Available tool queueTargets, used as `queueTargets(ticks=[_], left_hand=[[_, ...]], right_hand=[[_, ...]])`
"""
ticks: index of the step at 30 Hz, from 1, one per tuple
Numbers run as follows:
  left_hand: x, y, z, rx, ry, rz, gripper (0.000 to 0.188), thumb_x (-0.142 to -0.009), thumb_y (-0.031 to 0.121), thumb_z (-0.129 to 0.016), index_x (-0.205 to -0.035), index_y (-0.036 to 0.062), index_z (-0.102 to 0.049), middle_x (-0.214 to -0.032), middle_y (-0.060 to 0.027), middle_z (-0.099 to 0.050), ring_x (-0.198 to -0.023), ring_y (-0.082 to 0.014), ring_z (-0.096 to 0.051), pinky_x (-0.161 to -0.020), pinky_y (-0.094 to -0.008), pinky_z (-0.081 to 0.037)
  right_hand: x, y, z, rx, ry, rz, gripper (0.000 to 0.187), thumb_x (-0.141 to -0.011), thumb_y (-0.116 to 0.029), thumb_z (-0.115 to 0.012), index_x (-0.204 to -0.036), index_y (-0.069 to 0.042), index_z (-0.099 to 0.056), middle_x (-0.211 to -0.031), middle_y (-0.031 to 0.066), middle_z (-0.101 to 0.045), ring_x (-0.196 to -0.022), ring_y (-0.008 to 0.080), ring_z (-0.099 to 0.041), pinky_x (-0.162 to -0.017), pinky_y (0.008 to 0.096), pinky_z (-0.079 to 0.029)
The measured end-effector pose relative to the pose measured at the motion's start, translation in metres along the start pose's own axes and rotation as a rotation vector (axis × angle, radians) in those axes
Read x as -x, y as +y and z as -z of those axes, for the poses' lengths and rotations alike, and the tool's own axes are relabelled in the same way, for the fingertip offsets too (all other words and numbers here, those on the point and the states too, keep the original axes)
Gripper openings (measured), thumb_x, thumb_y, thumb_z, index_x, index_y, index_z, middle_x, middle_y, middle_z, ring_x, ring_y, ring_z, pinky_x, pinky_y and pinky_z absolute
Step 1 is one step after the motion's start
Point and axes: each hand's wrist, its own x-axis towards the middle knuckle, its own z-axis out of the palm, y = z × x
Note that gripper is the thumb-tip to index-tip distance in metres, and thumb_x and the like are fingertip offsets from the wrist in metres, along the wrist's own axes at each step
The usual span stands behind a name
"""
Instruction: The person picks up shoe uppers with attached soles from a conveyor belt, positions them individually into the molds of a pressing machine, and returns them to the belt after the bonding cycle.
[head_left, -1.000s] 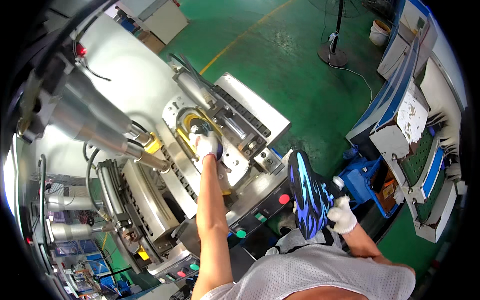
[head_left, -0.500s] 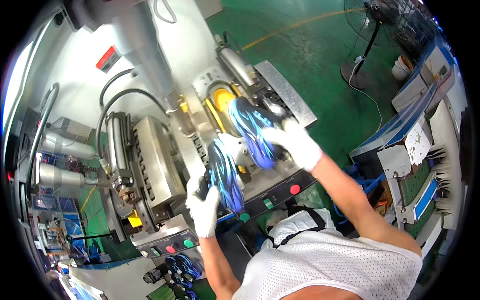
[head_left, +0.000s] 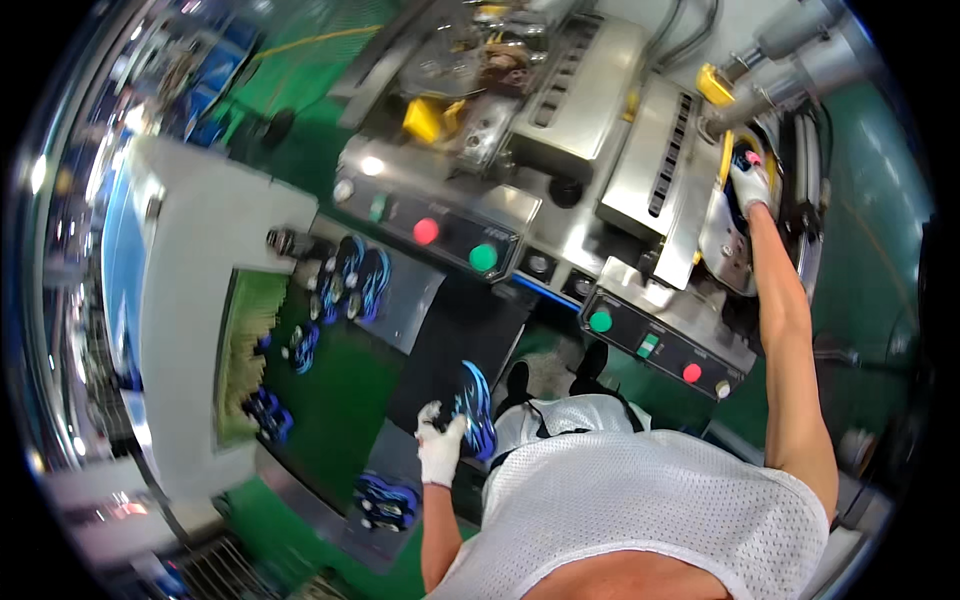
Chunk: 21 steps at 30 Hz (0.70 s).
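Two hands now far apart, one shoe in each place.
Left hand (head_left: pixel 440 452) grasps a blue shoe (head_left: pixel 476 408) low over the belt (head_left: pixel 345 385); right hand (head_left: pixel 749 183) (grip unclear) has moved into the press (head_left: pixel 700 215), where half a second ago both were together there.

The left hand (head_left: pixel 438 447), in a white glove, grips a blue-and-black shoe sole (head_left: pixel 476 408) patterned with light blue streaks, held tilted on edge low beside the body, over the dark mat. The right hand (head_left: pixel 750 183), also white-gloved, reaches far up at arm's length into the yellow-rimmed mould (head_left: pixel 725 165) of the steel machine, fingers on a second blue piece (head_left: pixel 741 158) inside, mostly hidden by the glove.
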Motion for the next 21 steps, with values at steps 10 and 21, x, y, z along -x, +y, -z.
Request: queueTargets(ticks=[10,21], left_hand=[[-0.238,-0.051,0.033,-0.035,0.273,-0.438,0.058,-0.085,0.024,-0.079,-0.134,0.0080,-0.053,-0.123,-0.0128,-0.066,-0.117,-0.0325,-0.065,-0.101,-0.0453,-0.049],[-0.358,-0.068,0.144,0.128,0.054,-0.606,0.064,-0.090,0.033,-0.077,-0.141,0.0008,-0.056,-0.138,-0.0240,-0.060,-0.134,-0.0383,-0.055,-0.111,-0.0476,-0.044]], right_hand=[[0.363,-0.222,0.079,-0.414,0.002,0.414,0.081,-0.096,-0.018,-0.070,-0.161,0.004,-0.027,-0.164,0.0257,-0.035,-0.154,0.0337,-0.033,-0.126,0.0395,-0.026],[0.455,-0.167,0.007,0.316,-0.338,0.356,0.114,-0.075,-0.028,-0.085,-0.162,0.004,-0.019,-0.167,0.0291,-0.023,-0.157,0.0417,-0.020,-0.128,0.0448,-0.018]])
